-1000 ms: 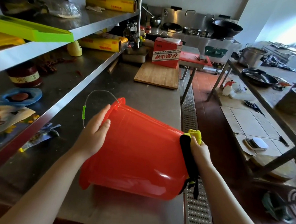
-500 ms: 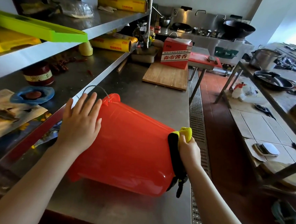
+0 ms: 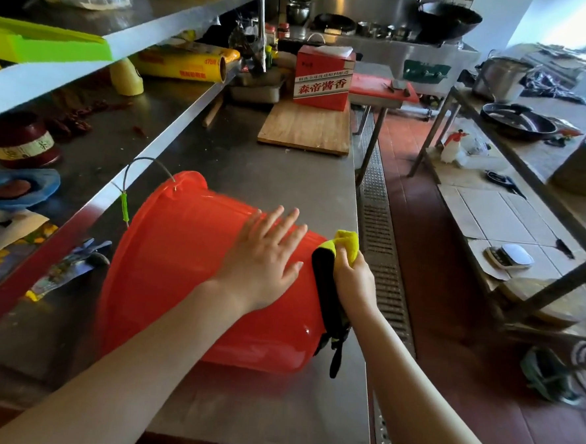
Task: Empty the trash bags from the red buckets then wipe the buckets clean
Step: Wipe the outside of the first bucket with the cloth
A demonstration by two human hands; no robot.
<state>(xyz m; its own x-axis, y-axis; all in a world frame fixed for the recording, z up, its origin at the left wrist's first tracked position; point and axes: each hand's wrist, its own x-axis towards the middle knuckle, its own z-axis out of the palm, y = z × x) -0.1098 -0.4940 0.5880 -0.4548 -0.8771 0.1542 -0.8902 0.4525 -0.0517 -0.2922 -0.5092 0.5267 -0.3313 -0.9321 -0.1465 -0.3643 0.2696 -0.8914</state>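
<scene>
A red bucket [image 3: 179,266] lies on its side on the steel counter [image 3: 273,179]. The left hand [image 3: 265,258] rests flat on its wall, fingers spread. Just beside those fingertips, the right hand [image 3: 353,280] grips a yellow-black cloth [image 3: 329,285] against the bucket's base.

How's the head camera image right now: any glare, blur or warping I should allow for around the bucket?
Head view: window light blows out the top right corner; a small highlight glints on the red bucket low near the cloth; wide-angle bending curves the shelf and counter edges; left hand and right hand look sharp, far stove area soft.
</scene>
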